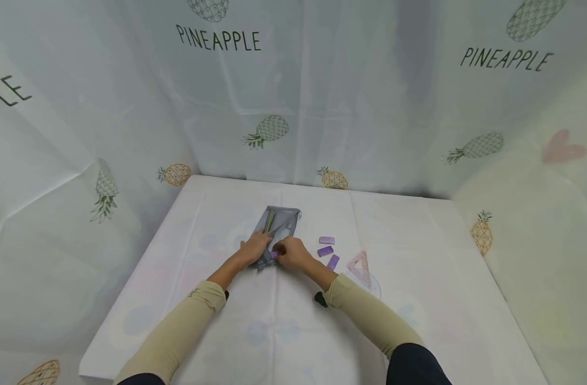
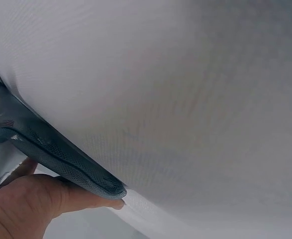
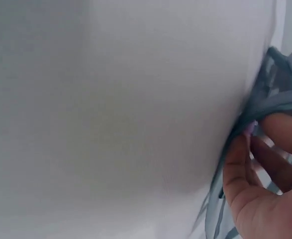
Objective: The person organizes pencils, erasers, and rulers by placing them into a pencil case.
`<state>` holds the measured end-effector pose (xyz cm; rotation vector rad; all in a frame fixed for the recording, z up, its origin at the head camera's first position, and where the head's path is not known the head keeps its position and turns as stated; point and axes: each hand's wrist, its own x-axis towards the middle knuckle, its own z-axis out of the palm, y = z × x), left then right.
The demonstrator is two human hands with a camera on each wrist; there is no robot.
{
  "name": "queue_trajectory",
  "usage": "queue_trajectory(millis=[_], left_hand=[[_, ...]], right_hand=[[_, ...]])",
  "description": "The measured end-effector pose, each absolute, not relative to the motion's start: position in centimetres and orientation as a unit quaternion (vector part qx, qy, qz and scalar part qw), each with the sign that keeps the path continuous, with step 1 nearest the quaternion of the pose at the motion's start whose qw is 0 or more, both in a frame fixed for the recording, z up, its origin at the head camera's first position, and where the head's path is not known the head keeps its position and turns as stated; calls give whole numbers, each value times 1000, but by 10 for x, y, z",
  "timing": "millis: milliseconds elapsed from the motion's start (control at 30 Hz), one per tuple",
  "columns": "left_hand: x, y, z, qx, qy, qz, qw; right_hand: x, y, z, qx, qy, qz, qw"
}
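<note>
A grey mesh zip pouch [image 1: 285,218] lies on the table, with yellow-striped long items [image 1: 270,220], perhaps pencils, showing in it. My left hand [image 1: 255,247] holds the pouch at its left side; in the left wrist view the hand [image 2: 34,201] grips the edge of the dark mesh [image 2: 61,152]. At the pouch's near right part, my right hand [image 1: 292,253] pinches a small purple block [image 1: 274,254], which looks like an eraser. The right wrist view has the fingers [image 3: 238,167] at the mesh opening, mostly hiding the purple eraser [image 3: 249,128].
Right of the pouch lie three more purple erasers [image 1: 325,250]. Beyond them is a pink triangular set square [image 1: 364,264], beside a clear, rounded protractor-like piece [image 1: 376,286]. A white cloth covers the table [image 1: 433,299]; pineapple-print curtains [image 1: 361,107] enclose its back and sides.
</note>
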<state>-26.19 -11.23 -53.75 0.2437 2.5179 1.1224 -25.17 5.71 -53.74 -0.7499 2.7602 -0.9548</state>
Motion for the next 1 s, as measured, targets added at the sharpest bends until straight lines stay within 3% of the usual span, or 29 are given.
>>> queue_trajectory(millis=[267, 367, 767, 1000], left_hand=[[-259, -111, -534, 91, 903, 377, 185], [-259, -112, -534, 86, 903, 376, 190], [-256, -112, -535, 70, 904, 380, 184], [-256, -111, -534, 62, 892, 408, 184]], right_hand=[[-229, 75, -534, -261, 925, -269, -61], [-221, 81, -533, -260, 933, -235, -79], [-229, 111, -524, -247, 955, -159, -37], [-245, 147, -517, -224, 963, -143, -43]])
